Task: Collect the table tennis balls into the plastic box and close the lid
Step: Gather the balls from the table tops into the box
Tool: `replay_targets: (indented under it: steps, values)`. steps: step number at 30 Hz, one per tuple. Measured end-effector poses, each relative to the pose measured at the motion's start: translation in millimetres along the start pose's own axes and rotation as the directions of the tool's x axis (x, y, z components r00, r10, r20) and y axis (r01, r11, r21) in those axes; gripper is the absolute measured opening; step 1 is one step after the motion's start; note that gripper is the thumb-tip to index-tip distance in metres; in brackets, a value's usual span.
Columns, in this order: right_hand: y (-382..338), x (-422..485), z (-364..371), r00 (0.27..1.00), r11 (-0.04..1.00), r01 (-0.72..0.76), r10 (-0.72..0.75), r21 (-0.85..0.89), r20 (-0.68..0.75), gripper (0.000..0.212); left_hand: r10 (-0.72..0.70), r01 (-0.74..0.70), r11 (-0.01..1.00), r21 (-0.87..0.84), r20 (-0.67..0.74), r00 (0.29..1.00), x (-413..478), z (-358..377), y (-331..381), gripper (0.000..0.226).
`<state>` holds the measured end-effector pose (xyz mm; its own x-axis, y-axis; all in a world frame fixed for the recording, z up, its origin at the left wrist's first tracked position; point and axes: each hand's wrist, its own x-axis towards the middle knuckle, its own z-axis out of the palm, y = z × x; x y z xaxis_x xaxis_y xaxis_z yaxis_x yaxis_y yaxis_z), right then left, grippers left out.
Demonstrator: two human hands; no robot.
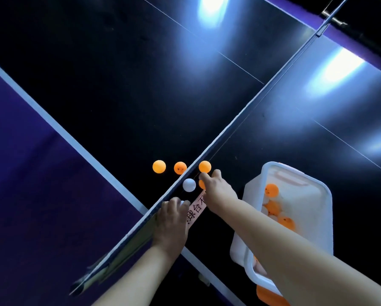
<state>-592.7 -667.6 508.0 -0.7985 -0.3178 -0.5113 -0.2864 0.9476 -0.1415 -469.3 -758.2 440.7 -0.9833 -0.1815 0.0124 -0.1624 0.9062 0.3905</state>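
Loose balls sit at the net (253, 102) on the dark table (97, 85). Left of the net: a plain orange plastic ball (159, 166) and an orange face-print ball (180, 168). Right of it: a third orange ball (204, 166), a white plastic ball (189, 185) and a half-hidden orange ball (201, 184) under the right hand (219, 191). Right fingers (204, 176) touch the third orange ball, thumb apart; can't tell if they grip anything. Left hand (172, 217) curls round a second white ball (182, 202), mostly hidden. The translucent white plastic box (327, 195) is just to the right, open and part-filled. An orange piece (266, 293) below it may be the lid. The balls look light, stiff and smooth, so they'll likely roll at a touch. Pinch across the middle or cup from above.
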Motion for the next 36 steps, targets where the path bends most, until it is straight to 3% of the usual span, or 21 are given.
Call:
replay_targets:
  steps: [3,9,14,17,20,22,25,28,30,34,36]
  values:
    - [-2,2,2,0.998,0.998,-0.06,0.06,-0.007,-0.006,0.039,-0.001,0.001,1.0,0.003,0.007,1.0,-1,2,1,0.072]
    - [4,3,7,0.987,0.994,-0.096,0.102,-0.058,0.124,0.025,0.058,-0.058,0.998,0.005,0.028,0.998,6,15,3,0.06]
    - [10,-16,-9,0.999,0.999,0.007,-0.004,0.054,-0.054,0.022,0.094,-0.094,0.996,0.008,0.036,0.995,9,10,2,0.056]
    - [19,-44,-31,0.972,0.983,0.077,-0.036,0.168,-0.233,0.03,0.0,0.025,0.982,-0.186,0.137,0.991,15,-10,20,0.051]
    - [47,-80,-47,0.887,0.954,0.071,0.074,0.291,-0.456,0.027,-0.063,0.109,0.892,-0.438,0.119,0.991,25,-34,60,0.041]
    - [75,-102,-49,0.825,0.904,0.034,0.216,0.427,-0.523,0.031,-0.048,0.064,0.787,-0.614,0.043,0.998,31,-55,94,0.051]
    - [117,-123,-44,0.77,0.773,0.075,0.356,0.63,-0.529,0.035,0.119,-0.134,0.711,-0.69,-0.07,0.99,35,-66,142,0.056]
    - [146,-134,-41,0.721,0.727,0.097,0.42,0.68,-0.552,0.04,0.291,-0.271,0.729,-0.628,-0.073,0.954,35,-58,171,0.071]
    - [156,-137,-40,0.698,0.724,0.083,0.448,0.685,-0.558,0.034,0.295,-0.322,0.767,-0.556,-0.141,0.945,35,-47,172,0.069]
    - [164,-135,-35,0.693,0.732,0.104,0.433,0.674,-0.577,0.024,0.023,-0.098,0.846,-0.525,-0.147,0.989,44,-40,144,0.044]
    - [158,-131,-33,0.703,0.729,0.13,0.41,0.672,-0.581,0.018,-0.064,0.013,0.934,-0.356,-0.132,0.989,49,-30,119,0.036]
